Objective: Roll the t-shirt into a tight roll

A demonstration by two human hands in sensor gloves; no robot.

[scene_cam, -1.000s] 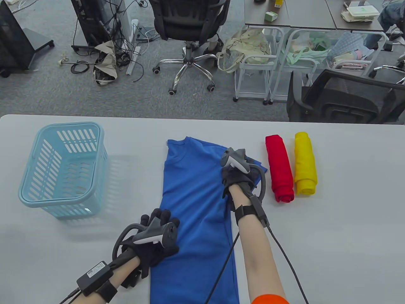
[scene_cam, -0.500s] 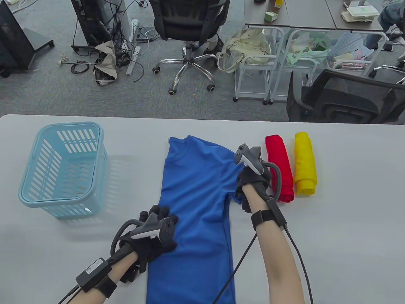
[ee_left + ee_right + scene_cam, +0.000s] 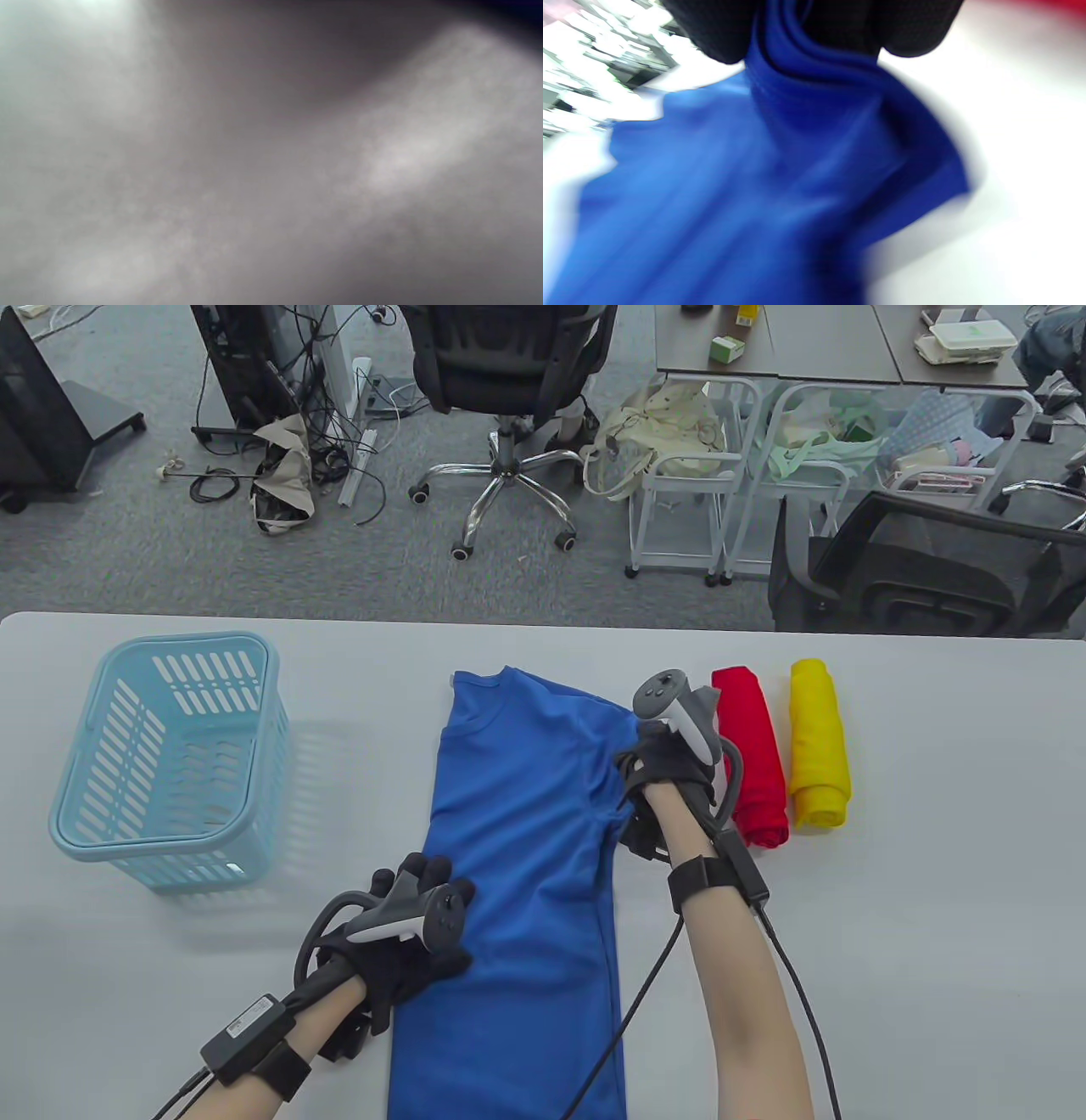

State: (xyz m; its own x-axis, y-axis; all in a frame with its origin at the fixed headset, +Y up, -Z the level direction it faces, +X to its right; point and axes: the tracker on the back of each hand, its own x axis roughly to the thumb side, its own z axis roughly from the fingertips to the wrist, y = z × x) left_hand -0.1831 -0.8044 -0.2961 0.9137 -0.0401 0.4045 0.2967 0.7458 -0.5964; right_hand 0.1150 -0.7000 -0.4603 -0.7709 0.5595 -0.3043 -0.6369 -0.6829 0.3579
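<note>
The blue t-shirt [image 3: 526,848] is laid flat on the bench [image 3: 891,942] with its long axis running away from the person, collar at the far end. Its right sleeve is pinched by the right hand [image 3: 670,768], bunched between the fingers [image 3: 908,29], while the left hand [image 3: 407,950] is pressed flat on the near left edge.

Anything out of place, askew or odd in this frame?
The blue t-shirt lies slightly askew, its right sleeve bunched in the right hand. The left hand rests on its left edge. The left wrist view is a grey blur. The red roll and yellow roll lie neat.
</note>
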